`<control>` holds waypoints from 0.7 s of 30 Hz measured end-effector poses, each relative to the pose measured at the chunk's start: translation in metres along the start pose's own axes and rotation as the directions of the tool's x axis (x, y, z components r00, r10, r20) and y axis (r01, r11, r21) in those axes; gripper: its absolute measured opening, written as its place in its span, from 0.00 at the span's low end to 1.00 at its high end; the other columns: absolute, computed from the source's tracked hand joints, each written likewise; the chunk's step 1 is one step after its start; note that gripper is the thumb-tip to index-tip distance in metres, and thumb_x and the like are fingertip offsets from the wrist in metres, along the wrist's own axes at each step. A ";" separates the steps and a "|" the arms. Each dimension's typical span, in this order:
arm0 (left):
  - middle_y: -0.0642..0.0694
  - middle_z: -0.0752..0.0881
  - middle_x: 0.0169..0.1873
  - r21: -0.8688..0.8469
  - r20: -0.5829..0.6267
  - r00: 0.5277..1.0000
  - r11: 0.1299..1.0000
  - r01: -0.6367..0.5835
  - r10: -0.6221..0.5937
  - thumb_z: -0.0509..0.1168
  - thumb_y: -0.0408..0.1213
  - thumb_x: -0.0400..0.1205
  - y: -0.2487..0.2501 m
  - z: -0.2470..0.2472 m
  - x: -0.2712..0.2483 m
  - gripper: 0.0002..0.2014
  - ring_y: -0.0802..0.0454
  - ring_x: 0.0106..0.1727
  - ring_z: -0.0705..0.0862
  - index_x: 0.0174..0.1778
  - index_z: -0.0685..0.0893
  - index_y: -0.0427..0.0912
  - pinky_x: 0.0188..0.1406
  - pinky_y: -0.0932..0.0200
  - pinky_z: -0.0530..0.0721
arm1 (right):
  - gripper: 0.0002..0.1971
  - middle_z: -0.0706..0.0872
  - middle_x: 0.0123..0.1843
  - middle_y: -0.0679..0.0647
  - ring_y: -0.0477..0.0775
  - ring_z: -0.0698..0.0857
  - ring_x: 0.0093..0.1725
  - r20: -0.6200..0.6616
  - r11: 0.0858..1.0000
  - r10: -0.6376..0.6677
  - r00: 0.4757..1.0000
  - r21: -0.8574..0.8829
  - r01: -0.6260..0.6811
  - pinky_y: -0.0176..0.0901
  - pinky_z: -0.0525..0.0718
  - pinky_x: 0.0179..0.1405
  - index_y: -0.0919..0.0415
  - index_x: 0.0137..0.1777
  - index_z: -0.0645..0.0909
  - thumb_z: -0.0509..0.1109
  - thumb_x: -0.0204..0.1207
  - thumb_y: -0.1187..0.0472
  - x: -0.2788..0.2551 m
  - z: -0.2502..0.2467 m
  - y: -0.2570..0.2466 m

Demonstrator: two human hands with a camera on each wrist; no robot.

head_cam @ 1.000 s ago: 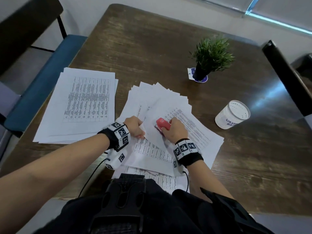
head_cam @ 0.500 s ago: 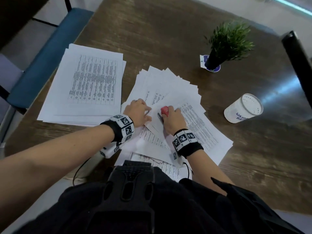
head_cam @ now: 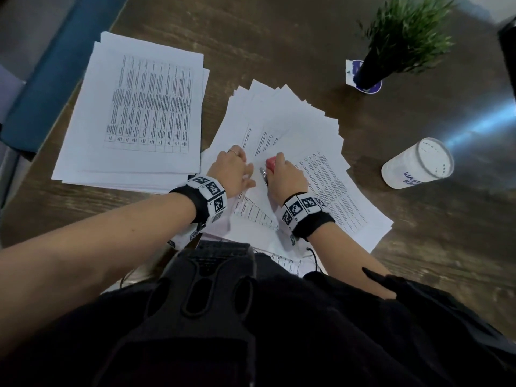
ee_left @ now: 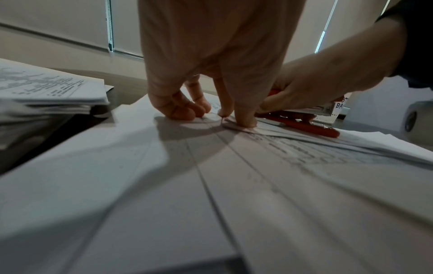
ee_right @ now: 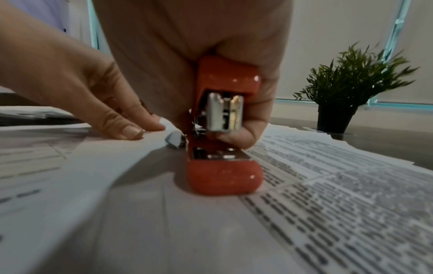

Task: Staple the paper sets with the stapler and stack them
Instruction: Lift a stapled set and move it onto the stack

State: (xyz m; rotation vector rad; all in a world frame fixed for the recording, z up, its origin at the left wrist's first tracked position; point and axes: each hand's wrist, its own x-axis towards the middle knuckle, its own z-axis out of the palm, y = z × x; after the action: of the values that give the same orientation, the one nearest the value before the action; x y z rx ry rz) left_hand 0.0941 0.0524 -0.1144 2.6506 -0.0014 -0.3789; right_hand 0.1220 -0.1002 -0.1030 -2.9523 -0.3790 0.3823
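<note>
My right hand grips the red stapler from above, its base flat on the sheets. In the right wrist view the stapler faces the camera, with a paper corner at its left side. My left hand presses its fingertips on the paper set right beside the stapler. A neat stack of printed sheets lies to the left. Loose sheets fan out behind the hands.
A potted green plant stands at the back right of the dark wooden table. A white cup lies on its side to the right. A blue chair seat sits beyond the table's left edge.
The head view has tilted down and come closer. Both hands stay on the same spot; the right hand now covers more of the stapler.
</note>
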 end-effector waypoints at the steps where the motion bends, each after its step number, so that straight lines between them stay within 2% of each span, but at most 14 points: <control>1: 0.45 0.73 0.62 -0.022 0.006 1.000 1.000 0.018 -0.018 0.70 0.52 0.77 0.000 0.001 0.001 0.15 0.45 0.58 0.77 0.50 0.89 0.44 0.59 0.46 0.81 | 0.15 0.83 0.58 0.57 0.64 0.86 0.50 -0.012 1.000 -0.020 1.000 0.004 0.020 0.52 0.83 0.43 0.57 0.65 0.69 0.58 0.86 0.49 0.000 0.000 0.001; 3: 0.47 0.74 0.61 -0.097 0.012 0.999 0.994 0.053 -0.052 0.73 0.51 0.74 0.001 0.003 0.003 0.16 0.47 0.57 0.77 0.50 0.88 0.42 0.58 0.46 0.80 | 0.13 0.83 0.57 0.54 0.62 0.85 0.48 -0.054 0.993 -0.107 0.993 -0.055 0.104 0.50 0.81 0.38 0.56 0.63 0.70 0.58 0.86 0.49 0.005 -0.003 0.005; 6: 0.47 0.72 0.61 -0.078 0.048 0.997 0.995 0.057 -0.054 0.72 0.50 0.75 0.000 0.003 0.006 0.16 0.46 0.60 0.75 0.51 0.88 0.42 0.59 0.46 0.80 | 0.14 0.83 0.57 0.55 0.62 0.84 0.48 -0.013 0.972 -0.202 0.979 -0.125 0.199 0.47 0.73 0.35 0.57 0.63 0.71 0.58 0.86 0.49 0.013 -0.012 0.010; 8: 0.45 0.71 0.62 -0.061 0.065 0.997 0.997 0.047 -0.043 0.70 0.50 0.77 0.001 0.003 0.005 0.15 0.45 0.62 0.74 0.51 0.89 0.42 0.58 0.44 0.80 | 0.14 0.83 0.57 0.56 0.62 0.84 0.46 -0.006 0.979 -0.181 0.984 -0.099 0.179 0.48 0.73 0.35 0.58 0.63 0.70 0.57 0.86 0.49 0.013 -0.012 0.008; 11: 0.45 0.72 0.62 -0.097 0.038 0.997 0.993 0.068 -0.065 0.71 0.44 0.78 0.004 0.003 0.004 0.08 0.43 0.60 0.75 0.40 0.84 0.42 0.53 0.43 0.83 | 0.14 0.83 0.58 0.58 0.64 0.85 0.49 -0.010 0.998 -0.060 0.998 -0.032 0.060 0.49 0.72 0.38 0.60 0.63 0.68 0.57 0.86 0.50 0.010 -0.005 -0.002; 14: 0.44 0.72 0.63 -0.122 0.035 0.998 0.990 0.065 -0.061 0.69 0.41 0.80 0.004 0.000 0.002 0.06 0.42 0.60 0.74 0.41 0.84 0.42 0.53 0.43 0.83 | 0.16 0.83 0.60 0.60 0.66 0.84 0.52 0.009 0.999 0.023 1.000 -0.038 -0.023 0.50 0.71 0.39 0.62 0.64 0.68 0.57 0.87 0.50 0.010 -0.002 -0.008; 17: 0.44 0.75 0.61 -0.169 0.033 0.998 0.984 0.060 -0.055 0.68 0.38 0.80 0.004 0.002 0.003 0.06 0.41 0.60 0.77 0.42 0.84 0.40 0.54 0.41 0.83 | 0.14 0.82 0.60 0.57 0.65 0.84 0.49 -0.023 0.993 -0.085 0.996 -0.089 0.082 0.48 0.72 0.37 0.59 0.63 0.69 0.56 0.87 0.50 0.015 -0.003 -0.002; 19: 0.46 0.75 0.60 -0.234 0.007 0.996 0.968 0.091 -0.092 0.69 0.34 0.79 0.005 0.001 0.002 0.07 0.43 0.59 0.78 0.35 0.82 0.41 0.52 0.41 0.85 | 0.14 0.82 0.60 0.57 0.63 0.83 0.48 -0.025 0.981 -0.149 0.989 -0.129 0.144 0.48 0.72 0.36 0.59 0.63 0.69 0.56 0.87 0.50 0.019 -0.003 0.000; 21: 0.47 0.74 0.61 -0.211 0.012 0.995 0.972 0.103 -0.103 0.70 0.36 0.79 0.006 0.000 0.002 0.10 0.44 0.60 0.75 0.32 0.79 0.44 0.53 0.42 0.83 | 0.14 0.82 0.60 0.58 0.64 0.84 0.49 -0.023 0.986 -0.131 0.991 -0.102 0.128 0.49 0.73 0.37 0.60 0.64 0.69 0.56 0.87 0.50 0.023 -0.003 -0.002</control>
State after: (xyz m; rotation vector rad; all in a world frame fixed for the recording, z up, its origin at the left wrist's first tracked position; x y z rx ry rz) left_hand 0.0967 0.0464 -0.1126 2.4464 0.1685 -0.3910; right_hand 0.1435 -0.0931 -0.1053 -3.0052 -0.6002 0.3114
